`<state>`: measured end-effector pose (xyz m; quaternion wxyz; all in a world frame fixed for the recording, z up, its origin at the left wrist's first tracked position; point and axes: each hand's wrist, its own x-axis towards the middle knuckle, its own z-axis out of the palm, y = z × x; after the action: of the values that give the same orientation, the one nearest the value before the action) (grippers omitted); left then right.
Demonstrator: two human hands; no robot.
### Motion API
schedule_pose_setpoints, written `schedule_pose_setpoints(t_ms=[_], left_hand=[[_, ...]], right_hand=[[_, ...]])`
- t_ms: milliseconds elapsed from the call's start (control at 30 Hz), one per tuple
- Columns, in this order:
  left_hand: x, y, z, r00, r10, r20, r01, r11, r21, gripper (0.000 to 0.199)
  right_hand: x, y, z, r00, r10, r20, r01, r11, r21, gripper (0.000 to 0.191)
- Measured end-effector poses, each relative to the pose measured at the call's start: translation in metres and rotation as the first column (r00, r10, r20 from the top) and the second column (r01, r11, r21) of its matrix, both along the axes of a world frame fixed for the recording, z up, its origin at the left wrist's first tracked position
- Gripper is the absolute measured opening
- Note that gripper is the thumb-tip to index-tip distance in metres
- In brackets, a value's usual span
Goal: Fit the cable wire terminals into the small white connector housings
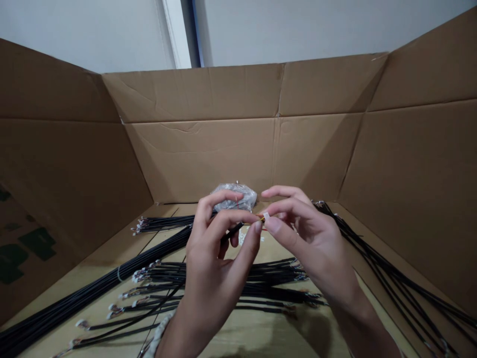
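My left hand (218, 253) pinches a black sheathed cable (231, 232) between thumb and fingers. My right hand (309, 238) holds a tiny white connector (266, 216) at the cable's end between thumb and forefinger, with thin red and yellow wires showing there. The two hands nearly meet at the fingertips. Just beyond them lies a crumpled clear plastic bag (234, 196) holding something small, partly hidden by my fingers. Beneath my hands lies a bundle of black cables (238, 283) with small connectors on their ends.
A large open cardboard box (201, 159) surrounds the work, with tall brown walls on three sides. More black cable bundles lie on its floor at the left (93, 283) and right (395, 278). A pale wall stands behind it.
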<state>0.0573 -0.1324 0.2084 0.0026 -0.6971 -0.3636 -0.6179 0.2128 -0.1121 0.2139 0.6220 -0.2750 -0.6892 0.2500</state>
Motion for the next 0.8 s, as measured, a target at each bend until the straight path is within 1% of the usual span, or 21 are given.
schedule_pose_setpoints(t_ms=[67, 133, 167, 233, 333, 500, 667, 800], left_hand=[[0.000, 0.000, -0.001, 0.998, -0.037, 0.053, 0.038, 0.999, -0.006, 0.008], [0.000, 0.000, -0.001, 0.993, -0.066, 0.095, 0.067, 0.998, 0.001, 0.009], [-0.001, 0.000, -0.001, 0.993, -0.072, 0.094, 0.072, 0.997, 0.009, 0.011], [-0.001, 0.000, 0.000, 0.997, -0.067, 0.045, 0.066, 0.997, 0.033, 0.014], [-0.002, 0.001, 0.000, 0.998, -0.055, 0.015, 0.054, 0.996, 0.069, 0.014], [-0.003, 0.008, -0.002, 0.995, -0.092, 0.029, 0.090, 0.994, 0.065, 0.010], [-0.008, 0.019, -0.004, 0.993, -0.108, 0.040, 0.108, 0.994, 0.003, 0.007], [-0.008, 0.020, -0.003, 0.991, -0.126, 0.034, 0.127, 0.992, -0.023, 0.006]], right_hand=[[-0.001, -0.001, -0.001, 0.997, -0.073, 0.024, 0.071, 0.995, 0.066, 0.007], [-0.001, -0.003, -0.002, 0.987, -0.154, 0.042, 0.145, 0.976, 0.163, 0.009], [-0.001, -0.004, -0.002, 0.980, -0.193, 0.053, 0.177, 0.959, 0.219, 0.010], [0.000, -0.006, -0.001, 0.964, -0.256, 0.073, 0.220, 0.921, 0.321, 0.012], [0.001, -0.008, -0.001, 0.951, -0.292, 0.096, 0.235, 0.891, 0.389, 0.013], [0.001, -0.007, -0.002, 0.953, -0.294, 0.075, 0.246, 0.895, 0.372, 0.012], [0.000, -0.002, -0.003, 0.954, -0.296, 0.041, 0.276, 0.927, 0.252, 0.008], [-0.001, 0.000, -0.003, 0.965, -0.262, 0.024, 0.252, 0.947, 0.200, 0.007]])
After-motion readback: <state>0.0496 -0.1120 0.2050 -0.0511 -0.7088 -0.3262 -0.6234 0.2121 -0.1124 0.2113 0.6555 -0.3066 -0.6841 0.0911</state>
